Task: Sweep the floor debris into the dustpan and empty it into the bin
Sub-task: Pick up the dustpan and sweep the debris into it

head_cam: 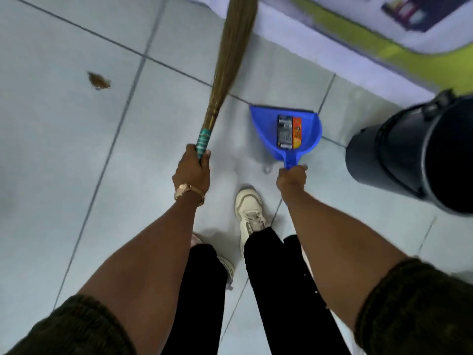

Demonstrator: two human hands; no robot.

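Observation:
My left hand (192,172) grips the teal-wrapped handle of a straw broom (230,60), whose bristles point away toward the top of the view. My right hand (293,179) holds the handle of a blue dustpan (261,119). Inside the pan lies a small printed packet (288,131), dark on one side and orange on the other. A black bin (399,149) stands open at the right, close beside the dustpan. A brown piece of debris (98,80) lies on the pale floor tiles at the upper left, well away from the broom's tip.
My two feet in pale sneakers (249,211) stand on the tiles just behind the dustpan. A white and yellow-green surface (371,44) runs across the upper right corner. Open tiled floor spreads to the left.

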